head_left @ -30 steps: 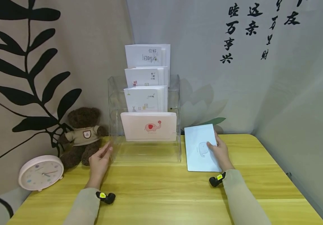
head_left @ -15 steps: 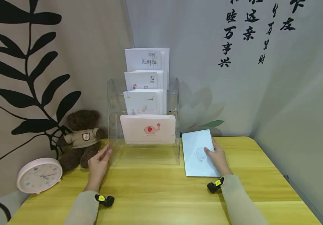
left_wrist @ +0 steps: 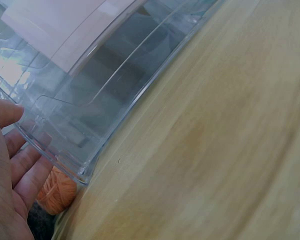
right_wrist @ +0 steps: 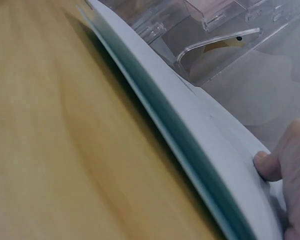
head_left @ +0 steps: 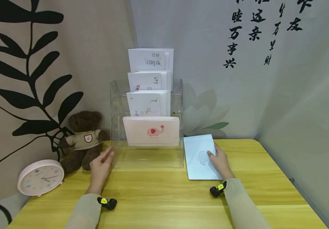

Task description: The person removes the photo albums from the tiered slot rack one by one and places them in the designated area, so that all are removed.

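Observation:
A clear acrylic tiered rack [head_left: 150, 158] stands at the back of the table with cards or booklets in its tiers. Its front tier holds a pale pink one [head_left: 141, 131] with a red elephant. My left hand [head_left: 100, 168] pinches the rack's left side panel, thumb on one face and fingers behind it in the left wrist view. Just right of the rack, my right hand [head_left: 221, 161] grips a light blue notebook [head_left: 194, 151] by its right edge, thumb on the cover beside an elephant drawing. The notebook leans back, its far left corner close to the rack.
A brown teddy bear [head_left: 85, 140] sits left of the rack, with a round pink alarm clock [head_left: 41, 178] in front of it. An orange ball of yarn [left_wrist: 57, 192] shows beyond the rack's corner. Cloth walls rise behind the wooden table [head_left: 158, 203].
My right hand has shifted the light blue notebook slightly left, closer to the rack. My left hand keeps its place on the side panel. The head view has tilted a little.

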A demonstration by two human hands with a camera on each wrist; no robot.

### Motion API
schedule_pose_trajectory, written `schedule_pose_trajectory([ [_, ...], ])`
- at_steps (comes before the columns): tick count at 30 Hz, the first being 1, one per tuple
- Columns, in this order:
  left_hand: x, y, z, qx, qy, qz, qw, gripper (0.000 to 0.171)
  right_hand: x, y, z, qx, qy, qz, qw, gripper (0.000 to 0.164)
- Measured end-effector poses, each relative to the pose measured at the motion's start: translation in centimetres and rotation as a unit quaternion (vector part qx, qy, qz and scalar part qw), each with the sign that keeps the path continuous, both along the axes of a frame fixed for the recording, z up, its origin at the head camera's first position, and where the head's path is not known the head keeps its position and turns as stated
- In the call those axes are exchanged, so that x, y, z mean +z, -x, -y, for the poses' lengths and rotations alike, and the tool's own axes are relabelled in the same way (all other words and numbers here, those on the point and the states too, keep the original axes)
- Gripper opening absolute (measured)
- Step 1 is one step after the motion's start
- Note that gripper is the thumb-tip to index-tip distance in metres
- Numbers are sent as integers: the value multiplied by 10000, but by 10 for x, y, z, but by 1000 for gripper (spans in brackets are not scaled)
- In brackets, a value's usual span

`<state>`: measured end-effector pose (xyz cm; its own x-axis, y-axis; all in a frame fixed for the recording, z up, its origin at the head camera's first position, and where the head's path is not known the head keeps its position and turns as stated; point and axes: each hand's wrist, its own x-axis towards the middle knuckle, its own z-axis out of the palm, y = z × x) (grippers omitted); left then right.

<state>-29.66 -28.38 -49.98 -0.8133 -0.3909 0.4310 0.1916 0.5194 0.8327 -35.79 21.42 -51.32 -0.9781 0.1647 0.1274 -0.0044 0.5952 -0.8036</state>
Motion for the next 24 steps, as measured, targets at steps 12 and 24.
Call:
schedule_pose_trajectory([
  [12, 0, 1, 0, -39, -88, 58, 9999, 44, 4, -2, 1, -15, -89, -70, 9999, 65],
  [24, -1, 0, 2, -60, -53, 66, 9999, 43, 2, -3, 5, -75, -206, -175, 9996, 63],
])
